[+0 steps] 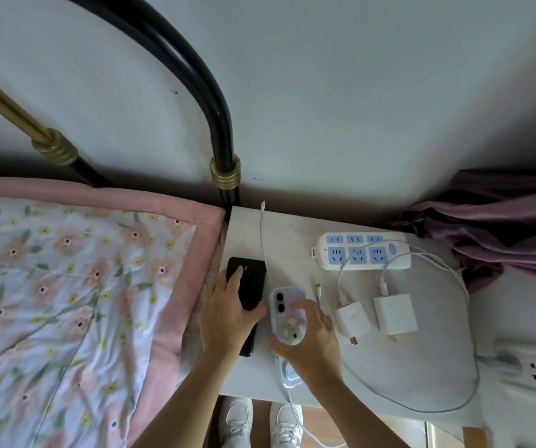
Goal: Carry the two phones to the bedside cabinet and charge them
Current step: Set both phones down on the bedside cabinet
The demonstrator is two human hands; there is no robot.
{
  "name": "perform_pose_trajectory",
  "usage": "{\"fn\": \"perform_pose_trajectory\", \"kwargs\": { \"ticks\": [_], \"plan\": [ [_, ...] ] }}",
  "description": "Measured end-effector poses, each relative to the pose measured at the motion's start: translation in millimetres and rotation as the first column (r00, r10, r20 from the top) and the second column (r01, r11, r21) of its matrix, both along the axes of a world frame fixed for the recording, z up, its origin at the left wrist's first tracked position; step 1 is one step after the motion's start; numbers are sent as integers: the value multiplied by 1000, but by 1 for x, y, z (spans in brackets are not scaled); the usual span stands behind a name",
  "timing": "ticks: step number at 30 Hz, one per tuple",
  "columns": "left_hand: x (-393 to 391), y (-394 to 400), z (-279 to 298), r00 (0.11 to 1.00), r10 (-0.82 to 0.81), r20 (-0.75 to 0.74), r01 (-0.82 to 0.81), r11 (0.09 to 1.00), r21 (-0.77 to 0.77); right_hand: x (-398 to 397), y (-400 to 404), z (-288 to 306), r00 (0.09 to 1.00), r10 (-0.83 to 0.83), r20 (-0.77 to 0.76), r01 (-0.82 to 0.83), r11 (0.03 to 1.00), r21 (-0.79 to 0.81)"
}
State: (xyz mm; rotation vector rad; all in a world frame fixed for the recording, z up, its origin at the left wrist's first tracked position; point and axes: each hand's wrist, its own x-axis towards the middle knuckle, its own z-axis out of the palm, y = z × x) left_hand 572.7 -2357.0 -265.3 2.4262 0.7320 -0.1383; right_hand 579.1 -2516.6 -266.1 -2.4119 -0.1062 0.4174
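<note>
The left hand point(227, 315) is gripping the black phone point(250, 279), the right hand point(311, 344) the lilac phone point(284, 305), hiding much of the 2. Both are lying by the cabinet's point(292, 227) left edge, with open top behind them.

A floral quilt point(66, 302) lies beside a black-and-brass bedframe point(218, 124).

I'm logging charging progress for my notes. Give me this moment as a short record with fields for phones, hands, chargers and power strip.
black phone: flat on the cabinet, gripped by the left hand
lilac phone: on the cabinet beside it, gripped by the right hand
white chargers: two, lying unplugged, cables attached
power strip: no charger plugged in
charging: not yet started
</note>
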Motion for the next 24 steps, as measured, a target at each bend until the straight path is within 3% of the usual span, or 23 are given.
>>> {"fn": "perform_pose_trajectory", "kwargs": {
  "ticks": [12,24],
  "plan": [
    [9,-3,-10,998,-53,-21,55,991,125,33,-10,-13,990,-96,103,110,984,-142],
    [7,-10,-9,998,-42,-56,47,995,91,25,-10,-13,985,-121,120,145,966,-215]
  ]
}}
